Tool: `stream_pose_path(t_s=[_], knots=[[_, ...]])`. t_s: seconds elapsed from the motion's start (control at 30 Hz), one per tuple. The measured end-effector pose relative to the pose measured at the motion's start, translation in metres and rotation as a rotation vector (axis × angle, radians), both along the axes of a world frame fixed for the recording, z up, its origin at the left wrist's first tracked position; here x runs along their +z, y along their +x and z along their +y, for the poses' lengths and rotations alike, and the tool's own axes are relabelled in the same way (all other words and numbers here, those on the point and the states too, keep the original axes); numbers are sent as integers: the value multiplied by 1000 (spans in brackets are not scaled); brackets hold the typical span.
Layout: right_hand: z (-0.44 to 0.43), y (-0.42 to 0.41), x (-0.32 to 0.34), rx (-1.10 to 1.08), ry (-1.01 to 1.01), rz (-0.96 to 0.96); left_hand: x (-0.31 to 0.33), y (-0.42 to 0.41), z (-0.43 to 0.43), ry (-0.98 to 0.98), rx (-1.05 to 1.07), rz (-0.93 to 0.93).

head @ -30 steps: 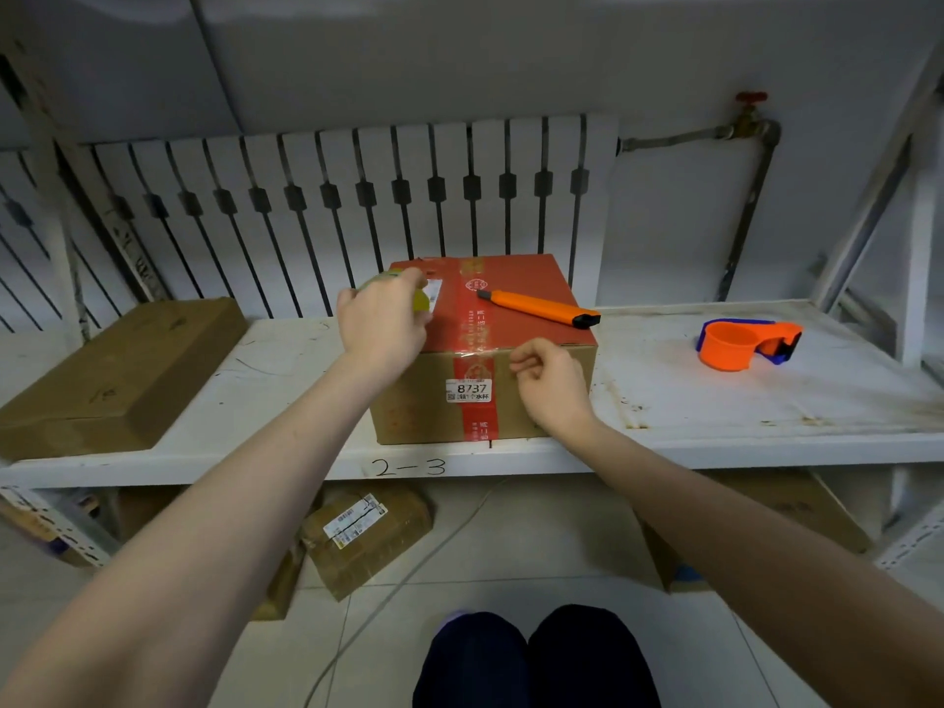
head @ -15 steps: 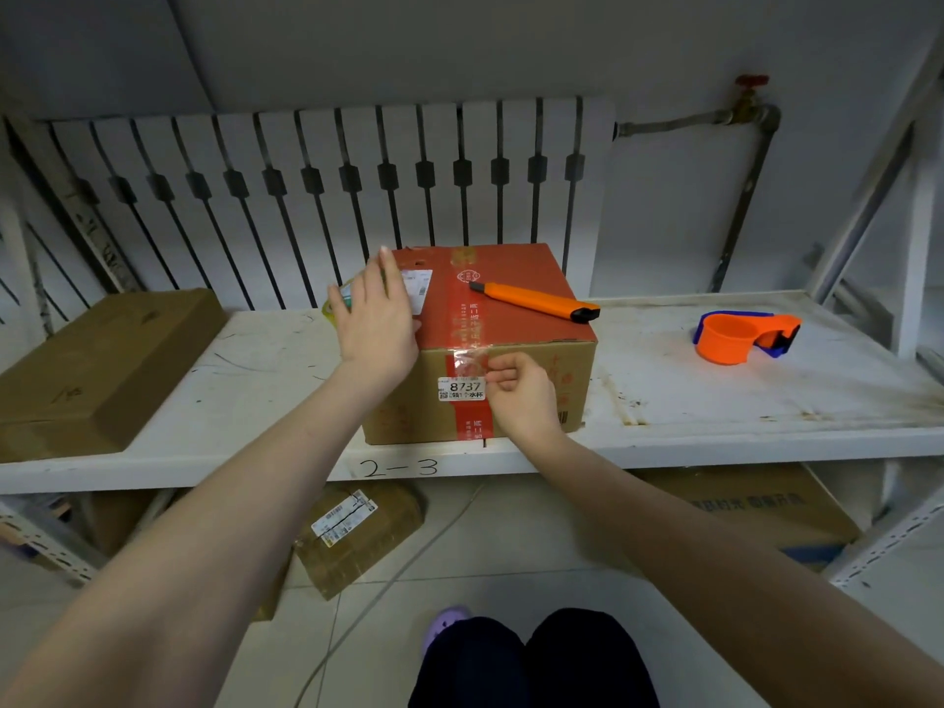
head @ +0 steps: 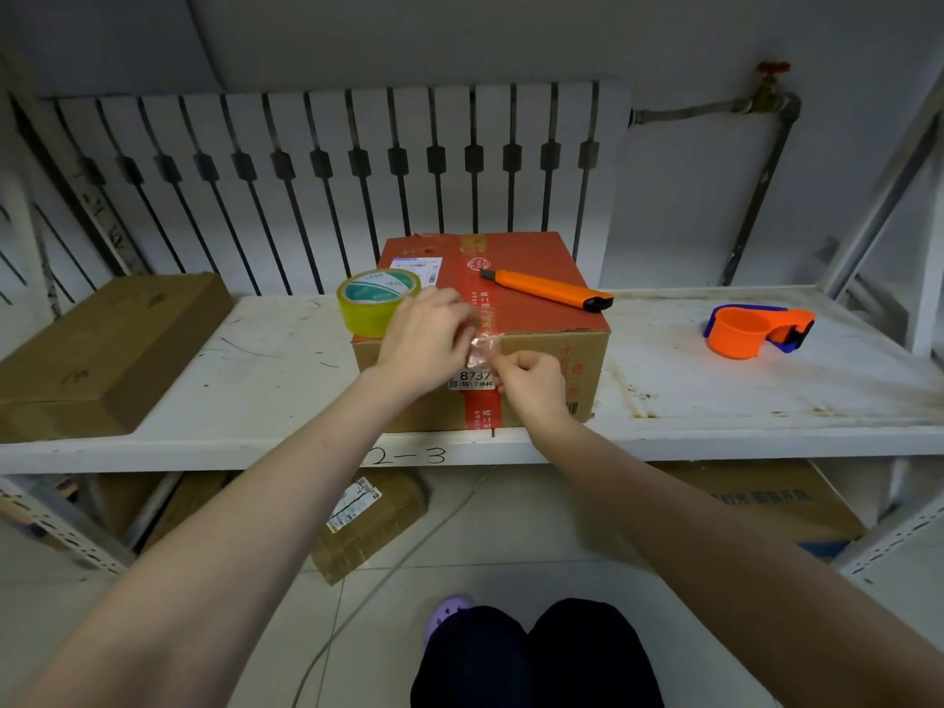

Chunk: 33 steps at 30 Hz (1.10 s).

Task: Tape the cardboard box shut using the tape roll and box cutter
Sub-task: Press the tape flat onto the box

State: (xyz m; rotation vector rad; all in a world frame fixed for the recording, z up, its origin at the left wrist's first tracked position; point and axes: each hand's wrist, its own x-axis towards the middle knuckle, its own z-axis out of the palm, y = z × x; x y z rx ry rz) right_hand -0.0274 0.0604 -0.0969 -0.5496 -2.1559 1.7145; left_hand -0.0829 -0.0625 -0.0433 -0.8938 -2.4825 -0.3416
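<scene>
The box [head: 490,339] sits on the shelf [head: 715,396], cutter [head: 546,289] on its lid, roll [head: 378,301] touching its left side. Both hands, left [head: 424,339] and right [head: 531,383], pinch a crumpled clear tape [head: 482,350] end at the front top edge. Best to pull it taut and flat, then press down along the seam.

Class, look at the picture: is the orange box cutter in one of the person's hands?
No. The box cutter lies on top of the cardboard box, while both hands work a piece of clear tape at the box's front edge.
</scene>
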Motion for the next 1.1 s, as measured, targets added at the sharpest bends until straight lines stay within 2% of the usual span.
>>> stream_pose_path(t_s=[0.33, 0.6, 0.7, 0.77, 0.93, 1.0, 1.1], knots=[[10, -5, -2, 64, 60, -66, 9, 0, 9, -74, 85, -57], [16, 7, 9, 150, -75, -165, 6, 1, 12, -109, 83, -61], [18, 13, 16, 193, -23, -189, 1, 2, 10, -103, 64, -59], [21, 16, 20, 195, 184, -115, -2, 3, 8, -91, 54, -56], [27, 6, 37, 30, 1070, 255, -8, 6, 5, -124, 52, -19], [32, -7, 35, 63, 1217, 269, -13, 8, 3, -114, 63, -7], [39, -22, 24, 56, 1278, 260, -23, 10, 0, -102, 79, 14]])
